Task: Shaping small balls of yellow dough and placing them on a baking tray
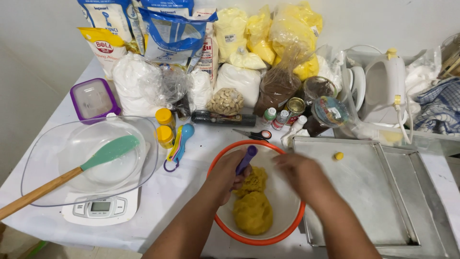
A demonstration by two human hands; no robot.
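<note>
Over dough (252,211), left fingers (235,180) around scoop (246,159).

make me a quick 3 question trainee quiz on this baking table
1. True or false: the left hand holds a purple scoop over the orange-rimmed bowl.
2. What lies on the metal tray? A) one small yellow ball B) the scissors C) nothing
3. Fill in: the green spatula rests in the clear bowl on the ____.

Key: 1 true; 2 A; 3 scale, the white digital one.
</note>
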